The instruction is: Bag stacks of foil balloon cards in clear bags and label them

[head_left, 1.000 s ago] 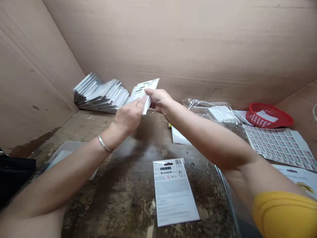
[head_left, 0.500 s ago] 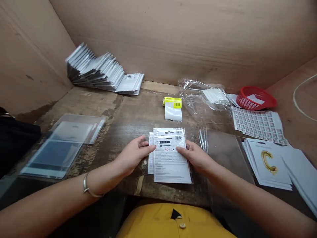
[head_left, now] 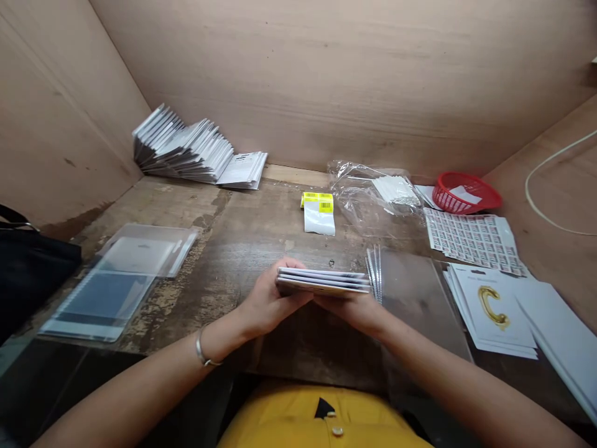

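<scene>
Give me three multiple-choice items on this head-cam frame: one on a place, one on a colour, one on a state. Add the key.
1. Where is the red mesh basket?
A. In front of the person's torso
B. At the far right of the wooden bench, beyond the printed label sheet
C. Beside the fanned stack at the left

2. What colour are the barcode labels?
A. Yellow
B. Red
C. Blue

3. What state are the card packets in?
A. Lying flat on the bench, untouched
B. Inside the basket
C. Held together between the left hand and right hand, off the bench

Key:
1. B, the basket sits past the label sheet at the right.
2. A, the strips show yellow behind black bars.
3. C, both hands support the stack from either side.
</scene>
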`<state>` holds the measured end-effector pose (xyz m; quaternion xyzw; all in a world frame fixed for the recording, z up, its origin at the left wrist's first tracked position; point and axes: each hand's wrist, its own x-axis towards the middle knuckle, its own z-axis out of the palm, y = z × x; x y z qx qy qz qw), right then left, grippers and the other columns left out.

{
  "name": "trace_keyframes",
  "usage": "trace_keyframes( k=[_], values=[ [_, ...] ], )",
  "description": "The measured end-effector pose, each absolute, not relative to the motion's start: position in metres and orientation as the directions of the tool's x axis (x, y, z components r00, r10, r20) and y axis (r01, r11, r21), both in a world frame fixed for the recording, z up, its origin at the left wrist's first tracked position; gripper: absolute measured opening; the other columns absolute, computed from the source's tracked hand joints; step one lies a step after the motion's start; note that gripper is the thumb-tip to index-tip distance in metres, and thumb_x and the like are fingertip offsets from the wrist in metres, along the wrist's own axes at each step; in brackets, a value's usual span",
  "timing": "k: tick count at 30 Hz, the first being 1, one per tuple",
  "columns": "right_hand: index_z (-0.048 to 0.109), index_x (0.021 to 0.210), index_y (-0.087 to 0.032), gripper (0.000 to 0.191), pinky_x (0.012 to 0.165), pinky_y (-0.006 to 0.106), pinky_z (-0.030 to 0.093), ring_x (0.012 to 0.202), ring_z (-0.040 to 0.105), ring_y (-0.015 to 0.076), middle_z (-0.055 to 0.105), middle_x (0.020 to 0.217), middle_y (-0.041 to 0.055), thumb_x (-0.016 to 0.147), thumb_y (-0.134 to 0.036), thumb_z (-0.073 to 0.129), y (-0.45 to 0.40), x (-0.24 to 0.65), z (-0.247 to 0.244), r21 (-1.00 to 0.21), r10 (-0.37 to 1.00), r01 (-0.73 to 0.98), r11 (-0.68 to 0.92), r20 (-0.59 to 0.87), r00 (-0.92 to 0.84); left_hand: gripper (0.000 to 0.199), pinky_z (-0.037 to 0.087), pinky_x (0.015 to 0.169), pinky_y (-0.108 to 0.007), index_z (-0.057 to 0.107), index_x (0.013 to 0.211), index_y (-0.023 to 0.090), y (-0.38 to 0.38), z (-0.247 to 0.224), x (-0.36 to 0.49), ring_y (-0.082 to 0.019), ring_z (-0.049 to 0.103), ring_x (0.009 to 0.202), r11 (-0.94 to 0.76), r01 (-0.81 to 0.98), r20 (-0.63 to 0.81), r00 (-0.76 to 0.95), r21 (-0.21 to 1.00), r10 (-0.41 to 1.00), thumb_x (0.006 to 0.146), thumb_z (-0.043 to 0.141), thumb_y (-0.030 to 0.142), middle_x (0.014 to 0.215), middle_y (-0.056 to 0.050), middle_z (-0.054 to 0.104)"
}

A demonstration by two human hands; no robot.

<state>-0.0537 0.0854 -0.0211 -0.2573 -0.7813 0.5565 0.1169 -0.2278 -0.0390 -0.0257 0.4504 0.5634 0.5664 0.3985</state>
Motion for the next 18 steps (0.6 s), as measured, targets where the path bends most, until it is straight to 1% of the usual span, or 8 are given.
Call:
trace_keyframes(
  k=[3, 5, 8, 10, 11, 13, 15, 18],
  values=[
    [0.071, 0.094, -0.029, 0.018, 0.088, 0.039, 0.053, 0.098, 0.067, 0.0252, 0.072, 0.094, 0.0024, 0.083, -0.04, 0.061, 0.082, -0.058, -0.039, -0.907, 0.526, 0.281, 0.313, -0.081, -0.847, 0.024, 0.051, 0.071, -0.031, 0.059, 0.087, 0.023, -0.03, -0.047, -0.228, -0.018, 0.061, 0.075, -0.015, 0.016, 0.019, -0.262, 1.0, 0.965, 0.076, 0.073, 0.039, 0.081, -0.001, 0.065],
    [0.071, 0.096, -0.029, 0.018, 0.091, 0.039, 0.052, 0.102, 0.066, 0.0254, 0.072, 0.099, 0.0032, 0.086, -0.038, 0.059, 0.085, -0.059, -0.041, -0.877, 0.552, 0.267, 0.4, -0.003, -0.834, 0.03, 0.051, 0.085, -0.036, 0.06, 0.097, 0.022, -0.027, -0.049, -0.229, -0.022, 0.063, 0.093, -0.006, 0.036, 0.019, -0.361, 0.999, 0.933, 0.076, 0.073, 0.039, 0.096, -0.004, 0.066],
    [0.07, 0.099, -0.026, 0.02, 0.09, 0.038, 0.053, 0.101, 0.067, 0.0257, 0.072, 0.105, 0.0061, 0.09, -0.034, 0.054, 0.09, -0.062, -0.035, -0.75, 0.626, 0.331, 0.573, 0.139, -0.767, 0.071, 0.041, 0.105, -0.041, 0.046, 0.132, 0.024, -0.032, -0.035, -0.22, -0.027, 0.05, 0.124, 0.004, 0.077, 0.045, -0.632, 0.997, 0.774, 0.07, 0.078, 0.036, 0.132, -0.01, 0.053],
    [0.069, 0.099, -0.024, 0.021, 0.092, 0.038, 0.052, 0.106, 0.065, 0.0269, 0.07, 0.114, 0.009, 0.089, -0.027, 0.052, 0.085, -0.07, -0.031, -0.601, 0.6, 0.389, 0.698, 0.195, -0.776, 0.094, 0.037, 0.11, -0.041, 0.03, 0.145, 0.027, -0.038, -0.025, -0.205, -0.027, 0.043, 0.132, 0.006, 0.012, 0.003, -0.626, 1.0, 0.779, 0.066, 0.081, 0.034, 0.143, -0.011, 0.044],
    [0.069, 0.101, -0.022, 0.022, 0.094, 0.039, 0.052, 0.11, 0.063, 0.0281, 0.067, 0.12, 0.0117, 0.088, -0.023, 0.051, 0.08, -0.075, -0.03, -0.525, 0.569, 0.407, 0.747, 0.189, -0.801, 0.097, 0.037, 0.111, -0.04, 0.028, 0.146, 0.027, -0.04, -0.023, -0.197, -0.027, 0.043, 0.134, 0.015, -0.038, -0.034, -0.572, 0.999, 0.819, 0.065, 0.081, 0.033, 0.145, -0.01, 0.044],
    [0.067, 0.108, -0.015, 0.028, 0.091, 0.041, 0.053, 0.11, 0.063, 0.0311, 0.059, 0.131, 0.0196, 0.086, -0.018, 0.05, 0.066, -0.085, -0.027, -0.411, 0.511, 0.428, 0.805, 0.113, -0.852, 0.083, 0.034, 0.115, -0.039, 0.039, 0.141, 0.027, -0.041, -0.025, -0.184, -0.027, 0.043, 0.135, 0.042, -0.132, -0.106, -0.52, 0.99, 0.847, 0.068, 0.079, 0.036, 0.143, -0.008, 0.049],
    [0.066, 0.111, -0.009, 0.031, 0.088, 0.046, 0.054, 0.105, 0.064, 0.0345, 0.052, 0.136, 0.0271, 0.084, -0.02, 0.054, 0.053, -0.092, -0.02, -0.349, 0.457, 0.415, 0.84, 0.043, -0.889, 0.059, 0.031, 0.117, -0.04, 0.055, 0.126, 0.025, -0.039, -0.034, -0.182, -0.028, 0.044, 0.134, 0.084, -0.219, -0.201, -0.594, 0.972, 0.779, 0.073, 0.074, 0.041, 0.137, -0.007, 0.056],
    [0.062, 0.118, -0.009, 0.05, 0.101, 0.055, 0.045, 0.121, 0.053, 0.0401, 0.046, 0.141, 0.0275, 0.077, -0.037, 0.068, 0.052, -0.089, -0.004, -0.393, 0.409, 0.334, 0.857, 0.124, -0.904, 0.044, 0.038, 0.111, -0.047, 0.065, 0.11, 0.021, -0.038, -0.05, -0.202, -0.032, 0.053, 0.126, 0.073, -0.433, -0.338, -0.575, 0.898, 0.745, 0.072, 0.072, 0.042, 0.125, -0.01, 0.065]
  ],
)
